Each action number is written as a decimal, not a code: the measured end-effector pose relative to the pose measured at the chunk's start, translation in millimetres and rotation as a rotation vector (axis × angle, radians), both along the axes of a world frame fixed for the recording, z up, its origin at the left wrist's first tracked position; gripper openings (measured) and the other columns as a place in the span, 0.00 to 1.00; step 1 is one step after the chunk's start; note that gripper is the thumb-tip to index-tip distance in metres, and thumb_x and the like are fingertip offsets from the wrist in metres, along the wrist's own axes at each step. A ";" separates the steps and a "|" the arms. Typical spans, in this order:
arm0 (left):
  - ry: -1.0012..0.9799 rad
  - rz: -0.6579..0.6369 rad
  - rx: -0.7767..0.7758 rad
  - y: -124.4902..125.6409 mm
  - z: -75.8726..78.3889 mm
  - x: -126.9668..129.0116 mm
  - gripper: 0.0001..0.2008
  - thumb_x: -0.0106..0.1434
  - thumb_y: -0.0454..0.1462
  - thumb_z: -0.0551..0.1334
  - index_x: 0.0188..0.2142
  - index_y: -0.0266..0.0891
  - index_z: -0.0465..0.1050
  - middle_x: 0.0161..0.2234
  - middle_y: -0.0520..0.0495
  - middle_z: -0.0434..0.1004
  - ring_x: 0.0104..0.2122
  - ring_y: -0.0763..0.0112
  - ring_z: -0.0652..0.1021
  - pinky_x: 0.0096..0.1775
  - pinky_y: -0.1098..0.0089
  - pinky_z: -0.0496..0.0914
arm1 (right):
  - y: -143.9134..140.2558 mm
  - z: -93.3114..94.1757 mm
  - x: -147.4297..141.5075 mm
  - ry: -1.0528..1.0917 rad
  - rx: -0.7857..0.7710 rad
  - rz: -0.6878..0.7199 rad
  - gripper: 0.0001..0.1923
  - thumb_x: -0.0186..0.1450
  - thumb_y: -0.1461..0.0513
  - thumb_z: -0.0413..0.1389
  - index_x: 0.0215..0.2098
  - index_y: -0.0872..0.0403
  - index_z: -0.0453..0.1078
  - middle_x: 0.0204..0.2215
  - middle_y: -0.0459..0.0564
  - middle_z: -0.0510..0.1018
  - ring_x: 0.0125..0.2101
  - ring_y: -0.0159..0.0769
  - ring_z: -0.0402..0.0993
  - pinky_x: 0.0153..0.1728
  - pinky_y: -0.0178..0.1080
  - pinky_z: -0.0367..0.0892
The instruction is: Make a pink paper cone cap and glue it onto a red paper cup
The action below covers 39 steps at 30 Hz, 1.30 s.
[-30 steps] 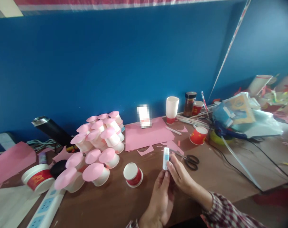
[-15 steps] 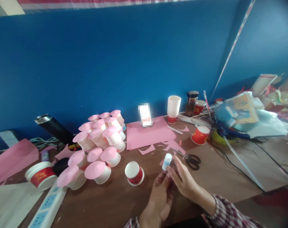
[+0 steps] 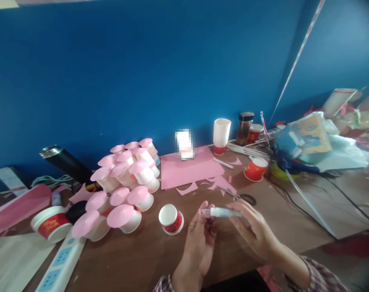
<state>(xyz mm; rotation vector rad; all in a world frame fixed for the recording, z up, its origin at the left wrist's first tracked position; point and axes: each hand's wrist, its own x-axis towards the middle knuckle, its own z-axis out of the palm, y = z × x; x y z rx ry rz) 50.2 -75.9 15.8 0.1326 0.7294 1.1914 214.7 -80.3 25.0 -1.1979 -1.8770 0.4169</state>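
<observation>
Above the brown table [image 3: 135,259], a small white tube with a pale blue label [image 3: 223,212] is held on its side between two hands. One end is pinched by the fingers of the right hand [image 3: 257,233]. At the other end, a small see-through piece [image 3: 206,213] is pinched by the left hand [image 3: 198,239]; whether it is joined to the tube cannot be told. A red and white paper cup [image 3: 173,223] is set near the left hand. Black-handled metal scissors [image 3: 248,199] are laid just past the right hand.
</observation>
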 end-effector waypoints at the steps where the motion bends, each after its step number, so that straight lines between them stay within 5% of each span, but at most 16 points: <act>1: 0.004 0.006 -0.005 0.1 -0.3 0.4 0.14 0.57 0.37 0.66 0.43 0.37 0.74 0.43 0.43 0.77 0.36 0.75 0.77 0.38 0.75 0.73 | -0.2 0.0 -0.8 -0.015 -0.001 0.023 0.12 0.65 0.64 0.50 0.47 0.49 0.63 0.39 0.52 0.73 0.39 0.39 0.72 0.39 0.39 0.69; 15: 0.089 0.069 0.024 1.7 -0.2 -2.1 0.11 0.52 0.35 0.69 0.36 0.37 0.76 0.38 0.44 0.80 0.38 0.73 0.78 0.40 0.75 0.72 | 6.4 0.7 -0.8 -0.141 0.080 0.084 0.13 0.65 0.66 0.50 0.49 0.53 0.65 0.38 0.53 0.72 0.37 0.37 0.71 0.38 0.38 0.71; 29: 0.213 -0.016 0.082 -0.2 -3.7 3.4 0.12 0.53 0.39 0.69 0.37 0.38 0.76 0.38 0.46 0.79 0.41 0.71 0.77 0.47 0.70 0.69 | 2.7 0.1 -5.2 0.002 -0.057 0.098 0.11 0.66 0.65 0.50 0.46 0.53 0.67 0.35 0.51 0.75 0.36 0.34 0.73 0.37 0.35 0.69; 32: 0.240 -0.096 0.127 -1.7 -5.8 2.5 0.16 0.55 0.40 0.67 0.43 0.39 0.74 0.45 0.43 0.76 0.47 0.67 0.74 0.51 0.68 0.66 | 7.5 -1.0 5.4 -0.049 -0.073 0.093 0.11 0.66 0.63 0.50 0.46 0.52 0.68 0.36 0.52 0.76 0.37 0.35 0.73 0.38 0.35 0.69; 36: 0.407 -0.188 0.207 -12.2 -3.9 -5.4 0.29 0.56 0.43 0.66 0.56 0.44 0.62 0.58 0.39 0.62 0.53 0.61 0.70 0.50 0.64 0.67 | 31.2 -9.8 39.4 -0.157 -0.077 -0.140 0.13 0.65 0.58 0.50 0.44 0.53 0.71 0.38 0.53 0.77 0.37 0.39 0.75 0.37 0.37 0.70; 39: 0.557 -0.266 0.333 -19.6 4.5 -14.8 0.25 0.55 0.46 0.65 0.50 0.38 0.68 0.51 0.36 0.70 0.44 0.61 0.75 0.43 0.65 0.70 | 52.4 -21.8 65.4 -0.278 -0.109 -0.408 0.16 0.65 0.56 0.49 0.45 0.55 0.71 0.40 0.55 0.78 0.34 0.41 0.76 0.34 0.39 0.71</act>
